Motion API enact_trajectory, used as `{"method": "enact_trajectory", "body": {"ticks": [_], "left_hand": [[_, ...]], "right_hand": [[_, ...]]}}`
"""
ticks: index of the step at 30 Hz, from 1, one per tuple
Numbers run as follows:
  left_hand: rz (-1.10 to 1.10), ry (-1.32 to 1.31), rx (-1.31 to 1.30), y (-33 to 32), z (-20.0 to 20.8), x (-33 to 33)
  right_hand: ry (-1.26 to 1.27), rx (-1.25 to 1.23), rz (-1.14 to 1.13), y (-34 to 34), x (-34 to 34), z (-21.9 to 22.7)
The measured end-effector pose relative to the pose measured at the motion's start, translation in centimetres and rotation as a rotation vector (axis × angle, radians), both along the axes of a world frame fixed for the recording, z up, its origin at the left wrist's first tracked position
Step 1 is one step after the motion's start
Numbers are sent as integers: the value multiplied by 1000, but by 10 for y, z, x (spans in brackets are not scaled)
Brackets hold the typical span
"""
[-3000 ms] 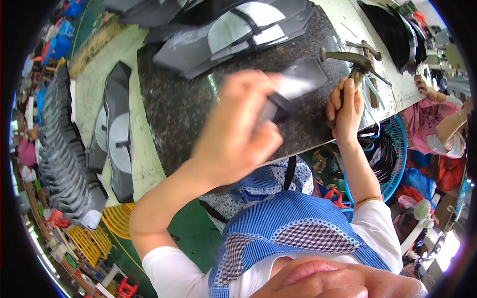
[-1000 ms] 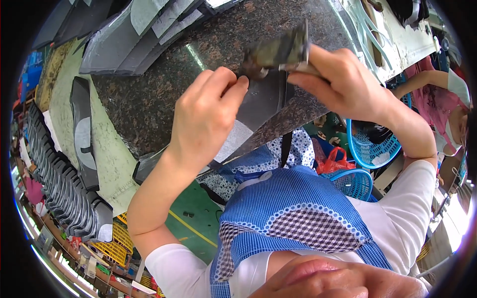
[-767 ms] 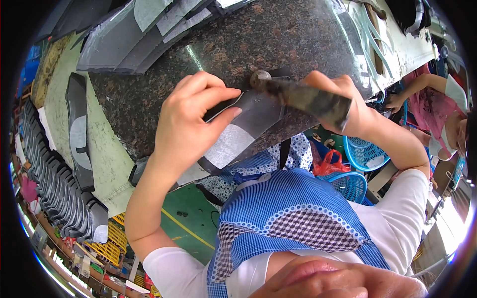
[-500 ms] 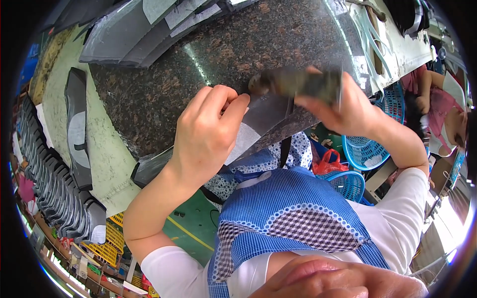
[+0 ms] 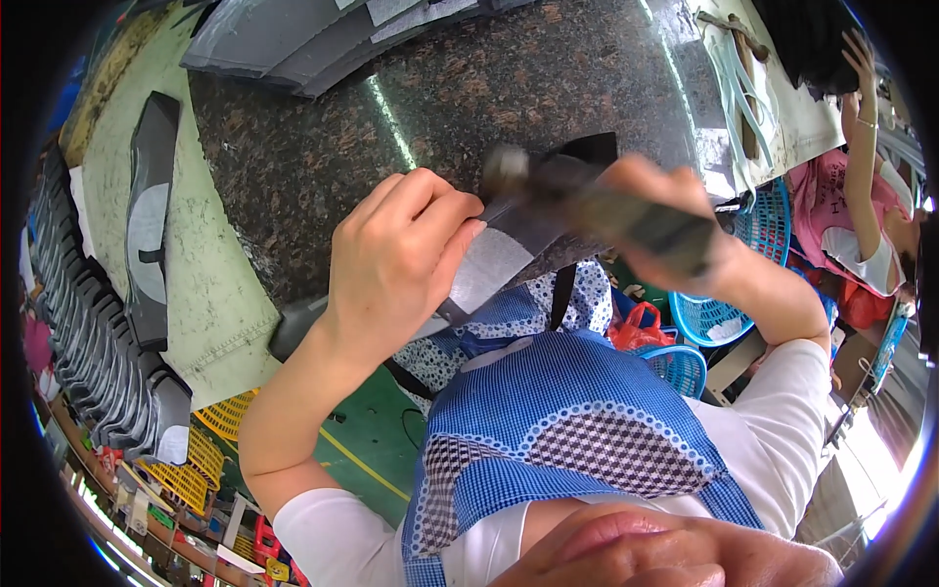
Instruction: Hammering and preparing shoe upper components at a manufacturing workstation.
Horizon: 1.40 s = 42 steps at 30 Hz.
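A dark grey flat piece with a light grey patch (image 5: 489, 266) lies at the near edge of the dark speckled stone slab (image 5: 313, 176). My left hand (image 5: 391, 254) pinches the piece's edge between thumb and curled fingers. Wrapped in my right hand (image 5: 667, 184) is a hammer (image 5: 646, 227), smeared by motion, its head over the piece close to my left fingertips. Whether the head touches the piece I cannot tell. The piece's left end shows beneath my left forearm.
Grey cut pieces (image 5: 284, 44) overlap at the slab's far left. One curved piece (image 5: 152, 225) lies on the pale table, left of which stands a long row of similar pieces (image 5: 93, 323). Blue baskets (image 5: 719, 315) stand at right; a co-worker in pink (image 5: 831, 196) is beyond.
The hammer has swung in my right hand, its handle end now lower and farther right. My left hand keeps its pinch. The co-worker's arm has risen.
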<state>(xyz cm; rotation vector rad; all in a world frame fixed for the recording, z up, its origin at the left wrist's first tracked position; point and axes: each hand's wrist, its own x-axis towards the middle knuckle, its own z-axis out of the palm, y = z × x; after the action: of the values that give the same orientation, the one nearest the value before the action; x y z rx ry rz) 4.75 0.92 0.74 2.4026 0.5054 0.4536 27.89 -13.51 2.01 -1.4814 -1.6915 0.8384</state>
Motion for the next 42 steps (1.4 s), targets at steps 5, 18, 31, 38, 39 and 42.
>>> {"method": "enact_trajectory", "body": {"ticks": [5, 18, 31, 38, 39, 42], "left_hand": [[10, -143, 49, 11, -12, 20], [46, 21, 153, -4, 7, 0], [-102, 54, -191, 17, 7, -33], [-101, -48, 45, 4, -10, -33], [-38, -44, 158, 1, -15, -24], [92, 16, 176, -4, -12, -5]], "right_hand": [[-155, -106, -293, 31, 10, 21], [-226, 203, 66, 19, 7, 3], [-129, -235, -181, 31, -12, 8], [-147, -228, -113, 38, -16, 21], [-120, -188, -263, 45, -7, 12], [-201, -40, -159, 32, -12, 23]]}}
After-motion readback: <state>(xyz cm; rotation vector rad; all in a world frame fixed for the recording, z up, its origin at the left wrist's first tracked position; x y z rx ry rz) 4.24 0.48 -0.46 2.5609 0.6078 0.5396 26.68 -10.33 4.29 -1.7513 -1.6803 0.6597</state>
